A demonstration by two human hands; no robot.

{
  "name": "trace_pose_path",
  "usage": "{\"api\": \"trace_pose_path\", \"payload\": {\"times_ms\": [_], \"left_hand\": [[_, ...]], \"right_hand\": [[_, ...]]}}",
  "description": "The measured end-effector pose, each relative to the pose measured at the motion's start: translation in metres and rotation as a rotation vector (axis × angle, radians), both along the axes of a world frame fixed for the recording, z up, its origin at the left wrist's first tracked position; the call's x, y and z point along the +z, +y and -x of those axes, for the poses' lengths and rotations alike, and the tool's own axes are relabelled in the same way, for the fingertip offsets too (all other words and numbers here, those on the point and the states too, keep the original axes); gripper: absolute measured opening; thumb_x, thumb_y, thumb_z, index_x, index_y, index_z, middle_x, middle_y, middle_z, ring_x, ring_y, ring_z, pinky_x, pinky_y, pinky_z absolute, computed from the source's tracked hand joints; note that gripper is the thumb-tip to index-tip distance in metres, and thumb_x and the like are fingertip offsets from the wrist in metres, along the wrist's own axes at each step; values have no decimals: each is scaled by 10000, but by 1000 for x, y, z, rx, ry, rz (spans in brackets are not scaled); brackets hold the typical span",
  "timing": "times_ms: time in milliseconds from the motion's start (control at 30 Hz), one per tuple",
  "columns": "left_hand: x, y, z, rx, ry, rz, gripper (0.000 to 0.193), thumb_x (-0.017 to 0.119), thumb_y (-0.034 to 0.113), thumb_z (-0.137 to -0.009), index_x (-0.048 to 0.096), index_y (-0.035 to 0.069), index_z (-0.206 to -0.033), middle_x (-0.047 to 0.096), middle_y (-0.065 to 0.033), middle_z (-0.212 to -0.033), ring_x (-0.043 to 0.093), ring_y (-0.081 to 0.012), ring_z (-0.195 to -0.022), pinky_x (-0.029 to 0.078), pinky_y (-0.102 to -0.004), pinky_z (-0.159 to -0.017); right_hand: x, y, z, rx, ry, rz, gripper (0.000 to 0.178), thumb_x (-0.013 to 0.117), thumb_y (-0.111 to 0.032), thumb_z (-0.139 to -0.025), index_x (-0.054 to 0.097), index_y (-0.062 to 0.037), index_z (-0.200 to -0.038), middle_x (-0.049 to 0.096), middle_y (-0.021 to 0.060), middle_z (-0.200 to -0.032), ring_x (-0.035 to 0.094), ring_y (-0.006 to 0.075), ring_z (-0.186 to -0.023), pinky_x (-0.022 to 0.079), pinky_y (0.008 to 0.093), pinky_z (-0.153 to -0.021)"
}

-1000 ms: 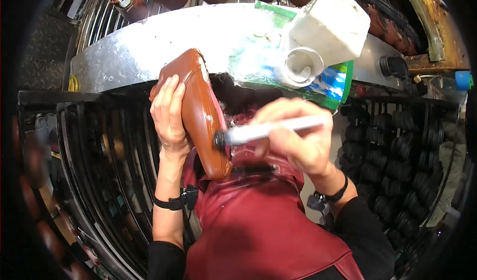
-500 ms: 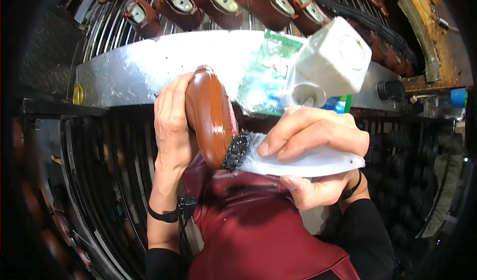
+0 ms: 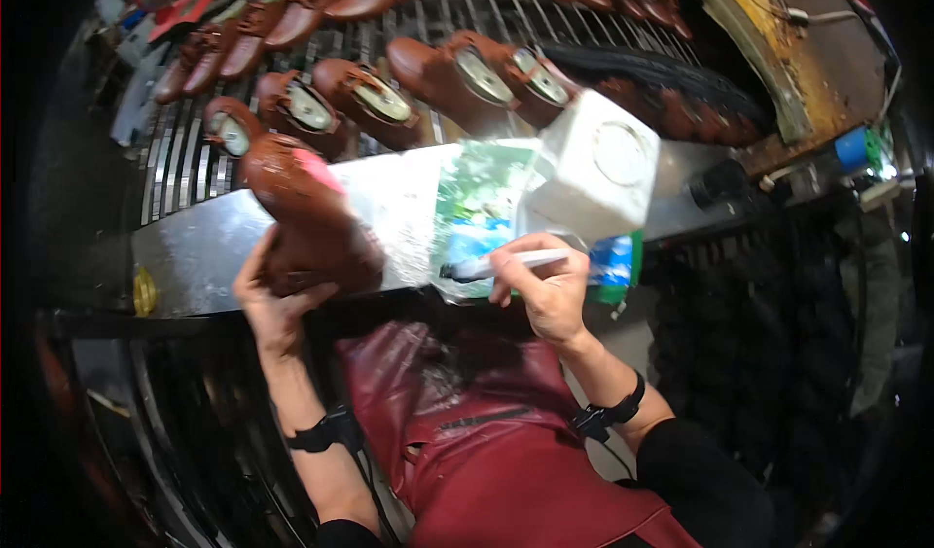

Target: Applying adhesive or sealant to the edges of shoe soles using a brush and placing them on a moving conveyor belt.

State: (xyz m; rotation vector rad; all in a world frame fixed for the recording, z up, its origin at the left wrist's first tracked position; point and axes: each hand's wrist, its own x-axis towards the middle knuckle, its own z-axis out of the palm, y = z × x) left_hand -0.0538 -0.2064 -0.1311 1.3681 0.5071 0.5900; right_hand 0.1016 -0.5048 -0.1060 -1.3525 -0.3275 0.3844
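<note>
My left hand [image 3: 275, 307] grips a brown leather shoe [image 3: 306, 203] and holds it up over the left part of the metal ledge. The shoe is tilted, with a pink patch showing near its upper end; the fingers behind it are partly hidden. In my right hand [image 3: 553, 290] is a flat brush [image 3: 484, 267] with a white handle, pinched between thumb and fingers. Its dark bristles point left, above a green and blue plastic packet [image 3: 475, 212] and apart from the shoe. A white square plastic bottle [image 3: 601, 169] lies just beyond the right hand.
Beyond the metal ledge [image 3: 199, 248], rows of brown shoes [image 3: 365, 101] stand on a rack of metal bars [image 3: 452, 8]. A worn wooden board [image 3: 837, 52] rises at the right. A yellow coil [image 3: 144, 291] hangs at the ledge's left end.
My left hand has raised the shoe forward and left, turning it. My right hand has drawn the brush away from the shoe, over the packet. The view has shifted to show more rack.
</note>
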Motion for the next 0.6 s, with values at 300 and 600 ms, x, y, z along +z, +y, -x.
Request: {"api": "trace_pose_path", "payload": {"times_ms": [300, 600], "left_hand": [[-35, -88, 70, 107, -48, 191, 706, 843, 206, -802, 603, -124, -1377, 704, -223, -1267, 685, -297, -1170, 506, -402, -1072], [-30, -117, 82, -12, 62, 60, 633, 878, 225, -695, 734, -105, -1216, 629, 11, -790, 542, -77, -701, 377, -225, -654]], "right_hand": [[-30, -47, 6, -482, -295, 239, 177, 737, -107, -1014, 717, 63, -1059, 693, 73, -781, 675, 112, -580, 525, 242, -486], [9, -46, 0, -292, 544, -329, 273, 697, -241, -1019, 667, 30, -1010, 716, 163, -792, 652, 231, -511, 481, 331, -403]]}}
